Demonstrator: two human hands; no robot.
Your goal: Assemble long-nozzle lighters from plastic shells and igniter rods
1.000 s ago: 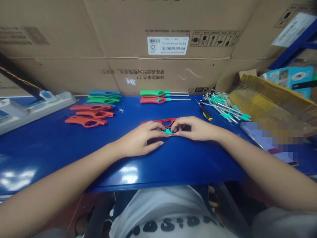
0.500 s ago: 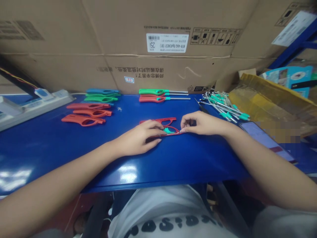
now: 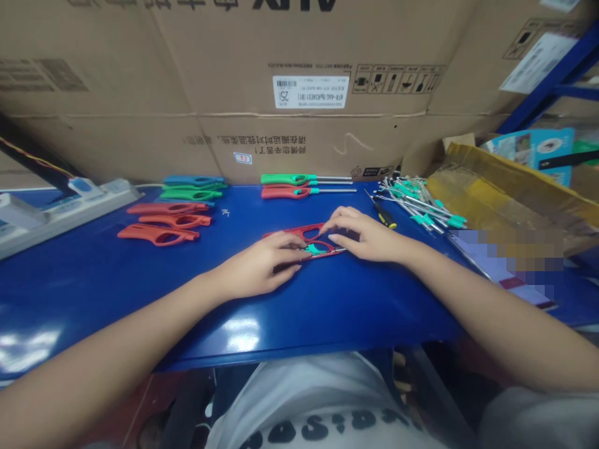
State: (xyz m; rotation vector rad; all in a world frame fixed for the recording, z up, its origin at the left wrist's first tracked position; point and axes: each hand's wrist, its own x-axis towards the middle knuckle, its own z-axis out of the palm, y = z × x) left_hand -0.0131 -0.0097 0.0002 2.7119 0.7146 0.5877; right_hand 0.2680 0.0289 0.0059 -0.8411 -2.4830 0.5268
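Observation:
A red lighter shell half (image 3: 327, 254) lies on the blue table, with a teal trigger (image 3: 314, 249) in it and a short metal end at its right. My left hand (image 3: 266, 262) grips its left part, fingers bent over it and hiding that end. Just behind lies a second red shell half (image 3: 312, 233), partly covered by my fingers. My right hand (image 3: 358, 234) is over the right end of both halves, thumb and fingers apart. Whether its fingertips touch the red plastic I cannot tell.
Red shell halves (image 3: 159, 234) and blue and green ones (image 3: 191, 187) lie at left. Assembled lighters (image 3: 285, 192) lie by the carton (image 3: 187, 75). Metal rods with teal parts (image 3: 421, 202), a screwdriver (image 3: 386, 217), a phone (image 3: 505, 274) and a power strip (image 3: 93, 206) flank the work area.
My right hand has left its pinch at the shell's right tip and shifted slightly back and left, fingers spreading. My left hand stays on the shell. The view has tilted up a little.

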